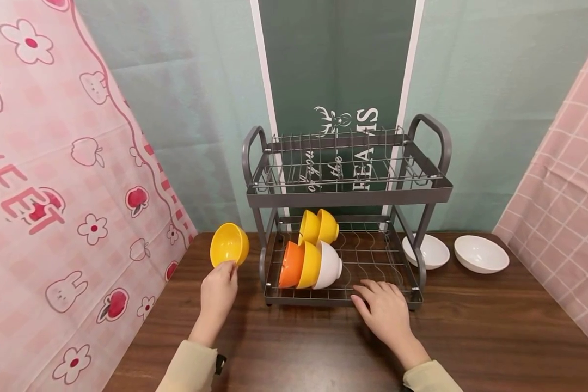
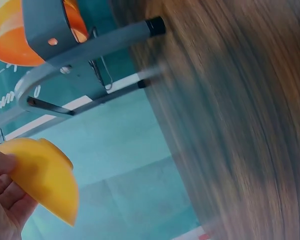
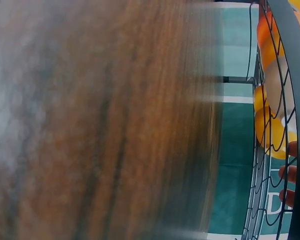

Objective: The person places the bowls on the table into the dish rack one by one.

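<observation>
To the left of the dish rack [image 1: 350,197], my left hand [image 1: 219,288] pinches a yellow bowl [image 1: 229,243] at its rim, raised off the table. In the left wrist view the same bowl [image 2: 45,175] is tilted, its outer side showing. My right hand [image 1: 384,311] rests at the front rail of the lower tier, fingers loosely reaching over it. Its fingertips [image 3: 288,173] show through the wires in the right wrist view. On that tier an orange bowl [image 1: 291,265], a yellow bowl [image 1: 310,265] and a white bowl [image 1: 328,265] lean in a front row.
Behind the front row lean two more yellow bowls [image 1: 328,226]. The wire upper tier [image 1: 348,163] stands above them. Two white bowls sit on the wooden table [image 1: 318,348] at the right, one shallow bowl [image 1: 481,254] outermost and another bowl [image 1: 432,251] partly behind the rack's side frame.
</observation>
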A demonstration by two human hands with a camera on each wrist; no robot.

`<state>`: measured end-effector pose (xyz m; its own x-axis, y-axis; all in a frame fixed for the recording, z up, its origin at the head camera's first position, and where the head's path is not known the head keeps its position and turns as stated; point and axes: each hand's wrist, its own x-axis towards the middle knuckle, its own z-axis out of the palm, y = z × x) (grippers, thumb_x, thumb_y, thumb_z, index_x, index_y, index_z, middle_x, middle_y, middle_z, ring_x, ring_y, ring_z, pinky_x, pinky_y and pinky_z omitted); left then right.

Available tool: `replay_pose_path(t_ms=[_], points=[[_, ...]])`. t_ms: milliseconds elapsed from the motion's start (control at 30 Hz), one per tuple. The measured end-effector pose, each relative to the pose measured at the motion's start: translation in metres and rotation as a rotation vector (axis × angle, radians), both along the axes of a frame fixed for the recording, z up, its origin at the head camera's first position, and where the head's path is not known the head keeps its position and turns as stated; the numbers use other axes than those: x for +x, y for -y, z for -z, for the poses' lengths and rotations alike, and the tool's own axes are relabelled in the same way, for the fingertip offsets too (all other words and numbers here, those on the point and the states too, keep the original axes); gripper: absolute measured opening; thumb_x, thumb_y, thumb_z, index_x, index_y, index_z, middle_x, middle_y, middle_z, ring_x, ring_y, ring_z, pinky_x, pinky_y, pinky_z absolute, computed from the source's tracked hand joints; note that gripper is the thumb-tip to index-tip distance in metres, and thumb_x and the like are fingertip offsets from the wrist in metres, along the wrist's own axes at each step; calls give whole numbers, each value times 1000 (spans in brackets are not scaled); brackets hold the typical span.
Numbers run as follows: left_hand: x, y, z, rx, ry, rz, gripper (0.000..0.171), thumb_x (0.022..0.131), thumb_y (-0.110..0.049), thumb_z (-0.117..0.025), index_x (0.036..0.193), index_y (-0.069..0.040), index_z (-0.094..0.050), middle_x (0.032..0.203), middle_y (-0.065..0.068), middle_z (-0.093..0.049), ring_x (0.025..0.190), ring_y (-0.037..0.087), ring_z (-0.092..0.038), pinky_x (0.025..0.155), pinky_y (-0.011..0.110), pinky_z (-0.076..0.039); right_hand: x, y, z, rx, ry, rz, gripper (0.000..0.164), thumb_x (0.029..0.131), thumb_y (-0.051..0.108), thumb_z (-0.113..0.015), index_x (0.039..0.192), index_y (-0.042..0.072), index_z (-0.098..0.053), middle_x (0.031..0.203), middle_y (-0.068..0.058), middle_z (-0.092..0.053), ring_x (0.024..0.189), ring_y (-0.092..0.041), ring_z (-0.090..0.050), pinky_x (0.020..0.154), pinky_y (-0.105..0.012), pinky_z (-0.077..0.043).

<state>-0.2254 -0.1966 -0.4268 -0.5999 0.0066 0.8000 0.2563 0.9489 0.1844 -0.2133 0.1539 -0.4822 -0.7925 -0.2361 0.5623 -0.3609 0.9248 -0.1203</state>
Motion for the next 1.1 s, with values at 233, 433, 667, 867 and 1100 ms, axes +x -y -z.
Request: replay_pose_path(t_ms=[233,433,667,867,1100], points=[[10,-10,-3,21,-67,19,9,72,-1,-72,80,1,-68,74,13,-69,63,29,-64,56,42,-52,0,1,-1,-28,0,0,32,83,42,-60,106,22,-69,109,-2,-67,100,-24,-60,90,-45,-43],[17,-16,-2,31,-89,40,10,72,0,-72,80,1,-68,74,12,-69,63,27,-64,55,40,-52,2,2,-9,-167,74,-19,37,84,37,-62,115,16,-64,117,-5,-64,107,-27,-58,92,-49,-41],[26,-23,-5,38,-123,75,14,69,2,-74,81,1,-68,74,11,-69,63,26,-64,56,39,-52,7,3,-26,-455,145,-118,36,89,25,-60,121,11,-59,123,-10,-60,114,-29,-53,93,-52,-41],[32,-31,-7,21,-157,120,17,66,3,-75,81,1,-68,74,11,-69,64,25,-65,57,37,-52,11,10,-40,-546,120,-170,35,88,21,-61,122,12,-58,125,-7,-59,117,-25,-50,93,-46,-42],[37,-41,-6,3,-159,155,18,65,2,-76,81,0,-69,75,10,-70,66,24,-66,58,34,-54,16,25,-51,-619,133,-216,35,88,18,-62,122,13,-58,125,-6,-58,119,-24,-49,95,-45,-41]])
